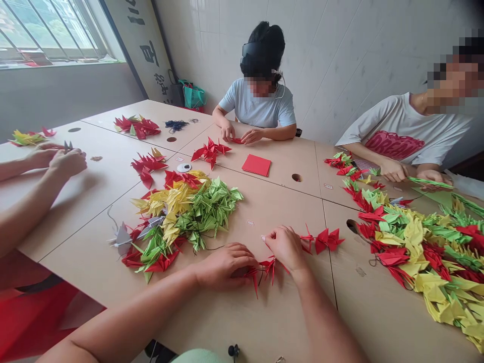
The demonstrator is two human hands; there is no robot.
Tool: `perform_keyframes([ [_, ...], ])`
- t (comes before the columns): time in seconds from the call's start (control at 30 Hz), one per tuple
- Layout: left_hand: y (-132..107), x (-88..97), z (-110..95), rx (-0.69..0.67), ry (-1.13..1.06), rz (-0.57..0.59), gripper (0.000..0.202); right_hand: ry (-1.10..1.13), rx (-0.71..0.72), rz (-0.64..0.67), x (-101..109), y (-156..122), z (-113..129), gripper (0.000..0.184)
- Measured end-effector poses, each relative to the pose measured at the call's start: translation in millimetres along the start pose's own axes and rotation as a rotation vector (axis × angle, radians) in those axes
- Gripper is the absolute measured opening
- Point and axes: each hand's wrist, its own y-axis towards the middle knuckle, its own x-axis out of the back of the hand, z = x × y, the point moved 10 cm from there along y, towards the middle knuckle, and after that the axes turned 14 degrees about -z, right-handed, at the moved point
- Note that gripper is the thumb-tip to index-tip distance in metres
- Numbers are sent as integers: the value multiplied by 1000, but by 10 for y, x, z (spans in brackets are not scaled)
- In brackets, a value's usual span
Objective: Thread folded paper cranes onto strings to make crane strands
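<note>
My left hand [229,264] is curled low over the table, its fingers closed at a folded red paper crane [270,269] with dark thread running by it. My right hand [284,247] is pinched just beyond it; whatever lies between thumb and forefinger is too small to make out. Another red paper crane [328,240] rests right of that hand, close to its knuckles. Left of my hands lies a heap of paper cranes, with green cranes [212,206], yellow cranes [177,201] and a few greyish ones [123,238], threads trailing from it.
Long strung garlands [419,242] of cranes cover the right side. Opposite, a person [260,106] folds red paper beside a red paper stack [257,165]. Another person [404,136] handles green strands at right. At left, a co-worker's hands [66,159] hold a small dark tool.
</note>
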Motion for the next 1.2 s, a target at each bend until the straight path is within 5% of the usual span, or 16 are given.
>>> perform_keyframes([
  [1.2, -4, -4, 19, 6, 3, -2, 31, -29, 34, -16, 11, -16, -1, 22],
])
